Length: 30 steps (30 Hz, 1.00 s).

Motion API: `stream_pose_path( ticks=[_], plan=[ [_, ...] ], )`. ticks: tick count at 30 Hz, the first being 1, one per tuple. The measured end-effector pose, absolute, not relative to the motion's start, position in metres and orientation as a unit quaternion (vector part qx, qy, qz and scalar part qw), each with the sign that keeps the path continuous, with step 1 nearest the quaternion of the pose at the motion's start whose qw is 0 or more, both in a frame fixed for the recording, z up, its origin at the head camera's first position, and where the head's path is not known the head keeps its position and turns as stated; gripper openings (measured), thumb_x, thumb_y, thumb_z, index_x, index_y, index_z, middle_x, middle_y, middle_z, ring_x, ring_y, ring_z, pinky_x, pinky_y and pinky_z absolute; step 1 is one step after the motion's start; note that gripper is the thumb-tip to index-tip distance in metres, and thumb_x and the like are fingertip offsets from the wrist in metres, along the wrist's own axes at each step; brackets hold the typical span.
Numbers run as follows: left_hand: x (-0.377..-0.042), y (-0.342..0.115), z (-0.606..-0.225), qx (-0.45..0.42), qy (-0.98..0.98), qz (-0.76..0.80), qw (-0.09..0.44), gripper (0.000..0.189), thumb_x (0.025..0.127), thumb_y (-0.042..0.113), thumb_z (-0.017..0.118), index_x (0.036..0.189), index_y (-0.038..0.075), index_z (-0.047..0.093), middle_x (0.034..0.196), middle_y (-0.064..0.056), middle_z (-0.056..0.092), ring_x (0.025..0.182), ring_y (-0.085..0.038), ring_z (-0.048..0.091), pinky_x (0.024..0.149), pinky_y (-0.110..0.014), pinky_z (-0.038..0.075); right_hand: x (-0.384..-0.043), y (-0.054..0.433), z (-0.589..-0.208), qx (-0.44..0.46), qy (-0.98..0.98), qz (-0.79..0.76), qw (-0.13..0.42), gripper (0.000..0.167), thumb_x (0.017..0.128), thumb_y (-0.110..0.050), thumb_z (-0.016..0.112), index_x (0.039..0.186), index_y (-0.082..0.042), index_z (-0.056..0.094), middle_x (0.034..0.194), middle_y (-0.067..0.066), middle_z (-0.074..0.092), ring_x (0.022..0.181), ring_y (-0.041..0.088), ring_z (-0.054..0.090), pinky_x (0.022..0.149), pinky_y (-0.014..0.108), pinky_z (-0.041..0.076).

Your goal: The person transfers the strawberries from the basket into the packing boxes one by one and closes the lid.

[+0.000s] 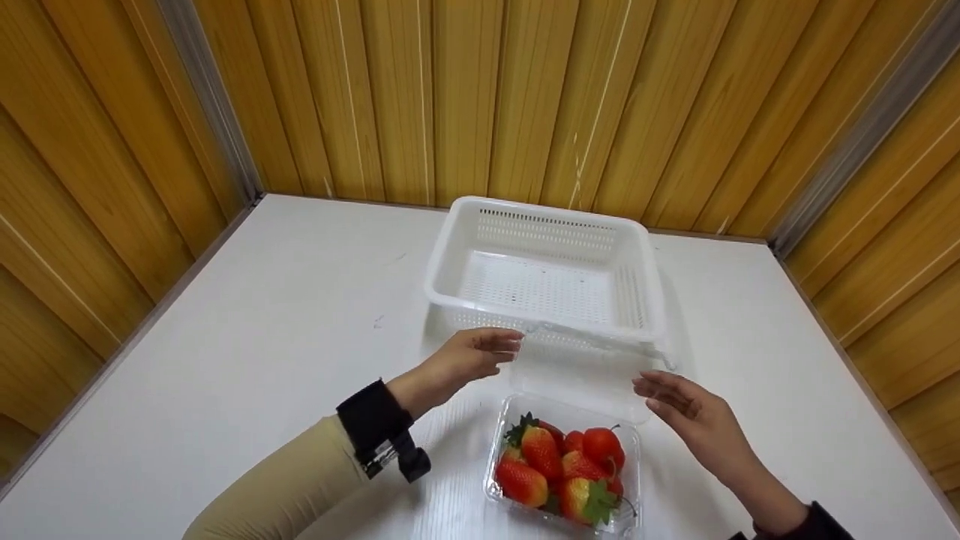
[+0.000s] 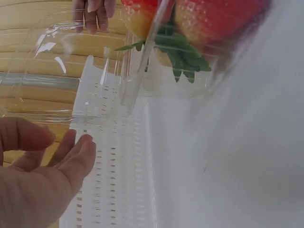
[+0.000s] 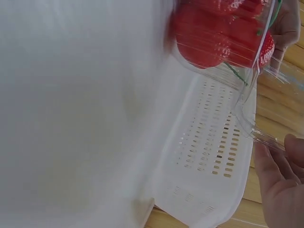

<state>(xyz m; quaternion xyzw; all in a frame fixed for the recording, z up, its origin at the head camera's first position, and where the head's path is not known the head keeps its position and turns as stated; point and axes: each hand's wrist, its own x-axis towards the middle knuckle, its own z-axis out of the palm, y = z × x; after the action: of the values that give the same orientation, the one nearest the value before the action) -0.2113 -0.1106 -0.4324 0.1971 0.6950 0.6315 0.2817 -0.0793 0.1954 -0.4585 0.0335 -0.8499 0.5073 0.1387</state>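
A clear plastic clamshell box (image 1: 489, 491) holds several strawberries (image 1: 541, 452) and round red fruits with thin stems (image 1: 600, 446). Its transparent lid (image 1: 592, 339) stands raised at the far side, hinged back from the box. My left hand (image 1: 463, 361) is at the lid's left edge, fingers loosely bent; in the left wrist view a gap shows between thumb and fingers, just short of the lid's rim (image 2: 57, 118). On the other side, my right hand (image 1: 694, 420) has its fingertips right at the lid's edge (image 3: 266, 138), fingers relaxed, thumb apart from them in the head view.
Behind the raised lid sits a white perforated plastic basket (image 1: 442, 259), overlapped by the lid in the head view. Both stand on a white table (image 1: 300, 315). Yellow wood-patterned panels (image 1: 465, 97) close off the back and sides, with grey metal posts (image 1: 214, 97) at the corners.
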Motion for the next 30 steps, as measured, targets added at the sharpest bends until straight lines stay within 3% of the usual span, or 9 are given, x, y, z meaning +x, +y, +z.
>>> stream_pose_path(
  ticks=[5,9,12,13,16,19,24,27,30],
  plan=[
    [-0.186,-0.135,-0.435,0.117,0.685,0.627,0.354,0.061,0.107,0.033,0.045,0.154,-0.003,0.034,0.15,-0.031,0.047,0.131,-0.046,0.058,0.111,-0.054,0.052,-0.066,0.185,-0.469,0.092,-0.864,0.422,0.259,0.038,0.077,0.018,0.075,0.11,-0.001,0.073,0.107,-0.02,0.074,0.097,-0.015,0.066,0.081,0.002,0.055],
    [-0.16,-0.154,-0.45,0.074,0.661,0.594,0.453,0.084,0.103,0.063,0.04,0.156,-0.001,0.029,0.144,-0.03,0.051,0.116,-0.044,0.067,0.102,-0.053,0.058,-0.057,0.183,-0.481,0.17,-0.873,0.32,0.326,0.024,0.093,-0.014,0.071,0.116,-0.006,0.074,0.112,-0.012,0.076,0.11,-0.021,0.059,0.09,-0.002,0.048],
    [-0.147,-0.16,-0.458,0.051,0.634,0.587,0.501,0.089,0.098,0.072,0.04,0.152,0.001,0.036,0.129,-0.021,0.059,0.103,-0.034,0.072,0.101,-0.051,0.06,-0.053,0.186,-0.487,0.239,-0.872,0.248,0.349,0.044,0.104,-0.039,0.049,0.124,-0.006,0.07,0.122,-0.008,0.075,0.124,-0.021,0.052,0.098,0.001,0.046],
    [-0.144,-0.16,-0.459,0.046,0.629,0.589,0.506,0.088,0.098,0.073,0.041,0.149,0.002,0.04,0.121,-0.018,0.061,0.099,-0.031,0.072,0.1,-0.049,0.061,-0.053,0.187,-0.488,0.259,-0.869,0.231,0.354,0.045,0.106,-0.038,0.046,0.125,-0.005,0.069,0.125,-0.006,0.074,0.128,-0.02,0.05,0.101,0.002,0.045],
    [-0.141,-0.157,-0.458,0.042,0.621,0.598,0.505,0.078,0.098,0.07,0.045,0.14,0.004,0.046,0.107,-0.01,0.062,0.088,-0.022,0.07,0.097,-0.044,0.063,-0.052,0.19,-0.49,0.295,-0.87,0.187,0.349,0.045,0.11,-0.037,0.038,0.126,-0.007,0.069,0.128,-0.001,0.072,0.133,-0.017,0.048,0.103,0.003,0.044],
    [-0.141,-0.154,-0.455,0.052,0.624,0.597,0.501,0.07,0.1,0.064,0.048,0.138,0.005,0.047,0.106,-0.008,0.062,0.082,-0.019,0.07,0.089,-0.04,0.065,-0.047,0.19,-0.492,0.311,-0.879,0.16,0.324,0.047,0.11,-0.038,0.034,0.127,-0.012,0.07,0.128,0.007,0.071,0.138,-0.013,0.046,0.103,0.003,0.043],
    [-0.141,-0.151,-0.456,0.069,0.624,0.604,0.491,0.054,0.101,0.037,0.063,0.139,0.003,0.045,0.105,-0.007,0.062,0.079,-0.015,0.07,0.076,-0.032,0.066,-0.04,0.191,-0.496,0.319,-0.896,0.115,0.286,0.05,0.109,-0.036,0.026,0.133,-0.021,0.067,0.138,0.005,0.065,0.141,-0.007,0.046,0.1,0.003,0.047],
    [-0.141,-0.149,-0.457,0.07,0.616,0.622,0.479,0.055,0.096,0.016,0.068,0.141,0.004,0.04,0.098,-0.005,0.066,0.079,-0.014,0.07,0.076,-0.033,0.066,-0.039,0.192,-0.496,0.327,-0.897,0.114,0.274,0.052,0.108,-0.034,0.023,0.136,-0.021,0.064,0.146,0.001,0.06,0.146,-0.008,0.039,0.1,0.003,0.047],
    [-0.14,-0.147,-0.459,0.072,0.607,0.642,0.463,0.065,0.09,-0.001,0.066,0.146,0.003,0.033,0.091,-0.002,0.065,0.078,-0.013,0.07,0.085,-0.037,0.065,-0.038,0.193,-0.495,0.328,-0.9,0.116,0.261,0.052,0.108,-0.034,0.023,0.137,-0.022,0.064,0.15,-0.001,0.057,0.151,-0.013,0.026,0.104,0.0,0.041]
  ],
)
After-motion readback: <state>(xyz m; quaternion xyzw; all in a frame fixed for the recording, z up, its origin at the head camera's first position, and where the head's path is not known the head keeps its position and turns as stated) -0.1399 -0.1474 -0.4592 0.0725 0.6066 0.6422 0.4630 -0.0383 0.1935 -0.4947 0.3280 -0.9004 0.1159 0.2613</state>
